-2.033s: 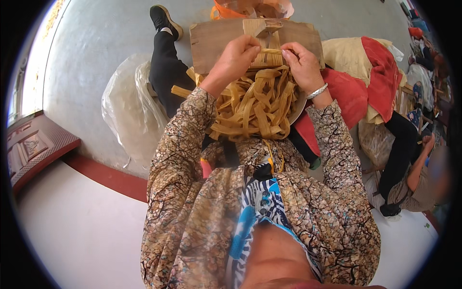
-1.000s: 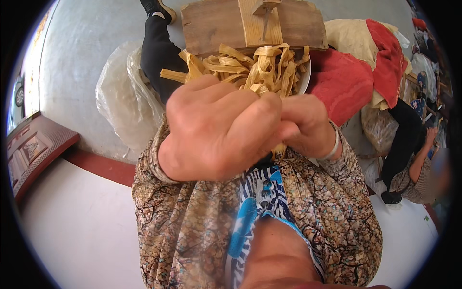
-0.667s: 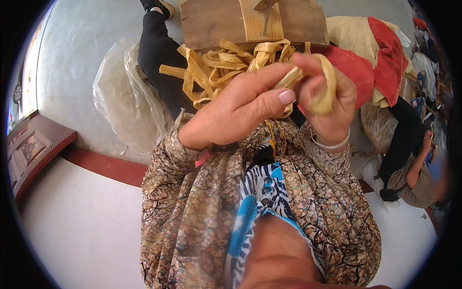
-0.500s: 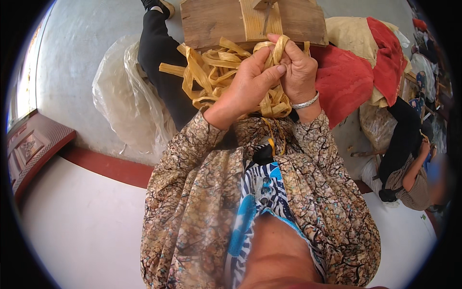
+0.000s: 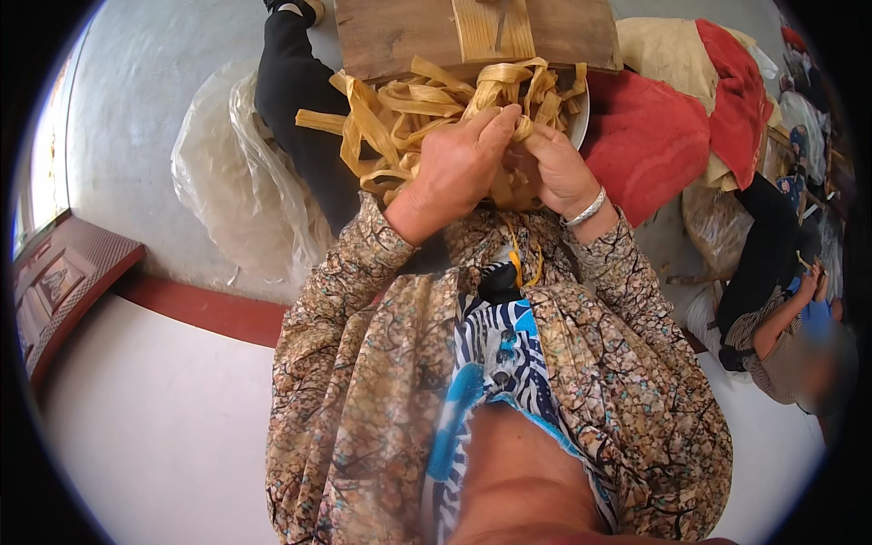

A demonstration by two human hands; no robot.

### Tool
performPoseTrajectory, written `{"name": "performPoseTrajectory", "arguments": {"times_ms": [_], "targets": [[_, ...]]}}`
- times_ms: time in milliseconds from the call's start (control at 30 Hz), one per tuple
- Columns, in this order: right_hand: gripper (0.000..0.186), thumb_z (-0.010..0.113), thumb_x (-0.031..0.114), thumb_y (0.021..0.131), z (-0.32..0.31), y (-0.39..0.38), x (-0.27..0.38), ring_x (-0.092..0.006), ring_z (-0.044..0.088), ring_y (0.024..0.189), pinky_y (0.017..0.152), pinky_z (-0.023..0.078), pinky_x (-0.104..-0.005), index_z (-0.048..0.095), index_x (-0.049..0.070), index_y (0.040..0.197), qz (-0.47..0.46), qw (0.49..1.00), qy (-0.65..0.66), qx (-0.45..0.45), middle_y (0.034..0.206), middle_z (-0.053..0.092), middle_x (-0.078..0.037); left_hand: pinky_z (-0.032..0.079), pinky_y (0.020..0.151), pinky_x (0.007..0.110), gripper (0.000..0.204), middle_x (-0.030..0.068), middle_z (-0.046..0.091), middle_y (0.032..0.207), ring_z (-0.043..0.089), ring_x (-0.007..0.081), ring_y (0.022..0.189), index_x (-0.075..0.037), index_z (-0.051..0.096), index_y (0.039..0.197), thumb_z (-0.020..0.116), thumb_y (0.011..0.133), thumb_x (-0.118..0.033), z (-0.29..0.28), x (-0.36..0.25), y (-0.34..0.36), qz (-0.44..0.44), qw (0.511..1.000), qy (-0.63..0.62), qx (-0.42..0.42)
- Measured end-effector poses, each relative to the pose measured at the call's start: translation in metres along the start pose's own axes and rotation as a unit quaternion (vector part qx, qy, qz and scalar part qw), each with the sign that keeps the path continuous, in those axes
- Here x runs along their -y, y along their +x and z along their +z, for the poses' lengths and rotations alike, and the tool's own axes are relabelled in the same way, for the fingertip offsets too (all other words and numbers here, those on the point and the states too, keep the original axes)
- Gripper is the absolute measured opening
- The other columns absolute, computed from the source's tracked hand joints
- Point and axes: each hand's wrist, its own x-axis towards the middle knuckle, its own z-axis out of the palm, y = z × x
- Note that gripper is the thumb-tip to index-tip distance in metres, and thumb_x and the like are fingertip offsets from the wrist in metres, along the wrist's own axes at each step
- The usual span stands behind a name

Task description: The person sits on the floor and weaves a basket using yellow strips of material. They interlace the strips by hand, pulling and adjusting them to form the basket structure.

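My left hand (image 5: pixel 461 162) and my right hand (image 5: pixel 561 171) meet over a pile of golden, ribbon-like fibre strips (image 5: pixel 381 118), both pinching a strip (image 5: pixel 523 129) that is bunched at the fingertips. The left fingers are curled with the back of the hand up; the right thumb and forefinger press on the strip. The pile sits in a pale round bowl (image 5: pixel 579 125), whose rim shows at the right, with some ends hanging over its edge. Just beyond it is a wooden board (image 5: pixel 391 36) with a lighter wooden block (image 5: pixel 490 27) on top.
Red cloth (image 5: pixel 640 145) and beige cloth (image 5: pixel 658 50) lie at the right, clear plastic sheeting (image 5: pixel 227 182) at the left beside a black-trousered leg (image 5: pixel 295 100). A co-worker (image 5: pixel 772 336) sits at far right. A carved dark-red wooden panel (image 5: pixel 68 282) stands at the left edge.
Two seconds ago my hands stretched a strip at the board; they came down close to my body, looped it, then moved back over the pile, now slightly lower than half a second ago.
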Motion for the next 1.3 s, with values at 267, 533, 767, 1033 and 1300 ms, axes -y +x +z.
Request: {"name": "performPoseTrajectory", "arguments": {"times_ms": [267, 533, 767, 1033, 1300], "targets": [[0.021, 0.051, -0.002, 0.091, 0.011, 0.000, 0.011, -0.0155, 0.059, 0.100, 0.089, 0.048, -0.0294, 0.063, -0.002, 0.107, -0.057, 0.995, 0.080, -0.005, 0.114, 0.061, -0.005, 0.053, 0.074, 0.040, 0.041, 0.0183, 0.060, 0.116, 0.063, 0.0376, 0.093, -0.001, 0.054, 0.124, 0.062, 0.085, -0.008, -0.012, -0.007, 0.019, -0.039, 0.986, -0.156, 0.036], [0.010, 0.058, -0.007, 0.082, 0.016, 0.004, 0.029, -0.0256, 0.055, 0.102, 0.087, 0.046, -0.0322, 0.062, -0.006, 0.090, -0.462, 0.722, -0.504, -0.102, 0.116, 0.057, -0.014, 0.049, 0.059, 0.043, 0.021, 0.0180, 0.062, 0.080, 0.063, 0.0363, 0.073, -0.003, 0.059, 0.104, 0.057, 0.092, -0.020, -0.008, -0.020, 0.037, -0.144, 0.989, -0.005, 0.040], [0.010, 0.061, -0.004, 0.084, 0.020, 0.012, 0.021, -0.0180, 0.055, 0.102, 0.086, 0.047, -0.0280, 0.066, -0.006, 0.093, -0.439, 0.821, -0.348, -0.109, 0.116, 0.056, -0.011, 0.041, 0.051, 0.031, 0.027, 0.0044, 0.053, 0.064, 0.047, 0.0113, 0.058, 0.000, 0.059, 0.092, 0.055, 0.096, -0.026, 0.005, -0.001, 0.019, -0.318, 0.814, -0.485, 0.004], [0.020, 0.058, 0.008, 0.093, -0.018, 0.011, 0.026, -0.0136, 0.053, 0.108, 0.093, 0.044, -0.0252, 0.065, -0.002, 0.110, -0.301, 0.937, -0.169, -0.045, 0.131, 0.048, -0.007, 0.047, 0.052, 0.036, 0.012, 0.0139, 0.057, 0.070, 0.061, 0.0304, 0.062, -0.008, 0.061, 0.102, 0.060, 0.091, -0.014, -0.030, 0.001, -0.030, -0.122, 0.991, 0.003, 0.048], [0.027, 0.064, 0.028, 0.088, 0.019, -0.011, 0.067, -0.0241, 0.062, 0.086, 0.082, 0.045, -0.0357, 0.065, 0.007, 0.104, -0.353, 0.663, -0.656, 0.071, 0.092, 0.065, -0.009, 0.047, 0.050, 0.040, 0.009, 0.0113, 0.060, 0.069, 0.061, 0.0323, 0.061, -0.008, 0.060, 0.092, 0.063, 0.084, -0.010, -0.035, 0.003, 0.002, 0.021, 0.995, 0.075, 0.067]]}}
